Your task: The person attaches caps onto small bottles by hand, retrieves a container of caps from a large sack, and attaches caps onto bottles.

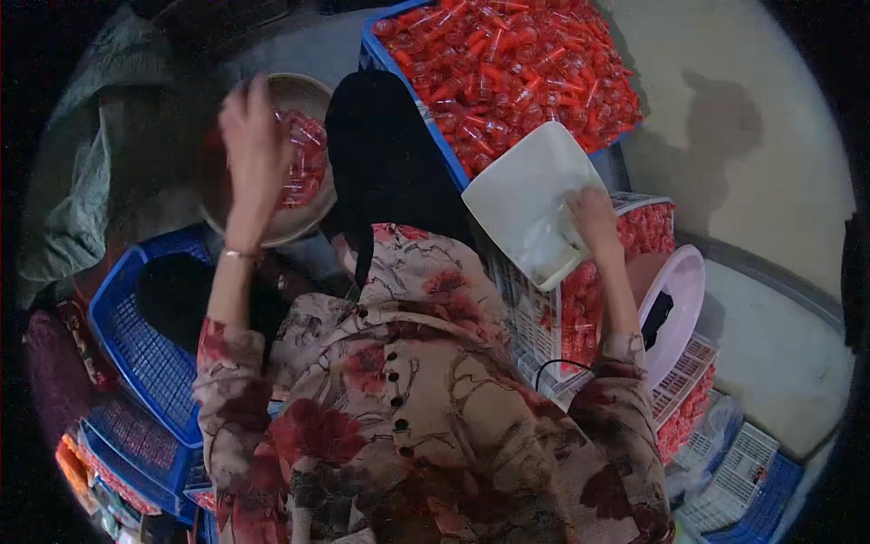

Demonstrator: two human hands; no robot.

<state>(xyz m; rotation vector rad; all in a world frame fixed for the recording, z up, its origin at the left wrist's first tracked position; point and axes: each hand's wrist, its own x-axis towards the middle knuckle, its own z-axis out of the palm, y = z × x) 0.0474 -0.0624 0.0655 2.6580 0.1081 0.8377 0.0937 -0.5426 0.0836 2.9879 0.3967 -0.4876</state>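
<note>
Left hand [252, 136] over round basin [306, 223], far left, blurred: can't tell fingers' state. Right hand [594, 219] at white plastic tub [518, 195], right, fingers bent, grip unclear. Tub looks light, stiff; rim's best hold.

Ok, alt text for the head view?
A person's blurred left hand is over a round basin of red-and-clear pieces, right hand at the edge of a square white container. A blue crate heaped with similar pieces stands beyond.
</note>
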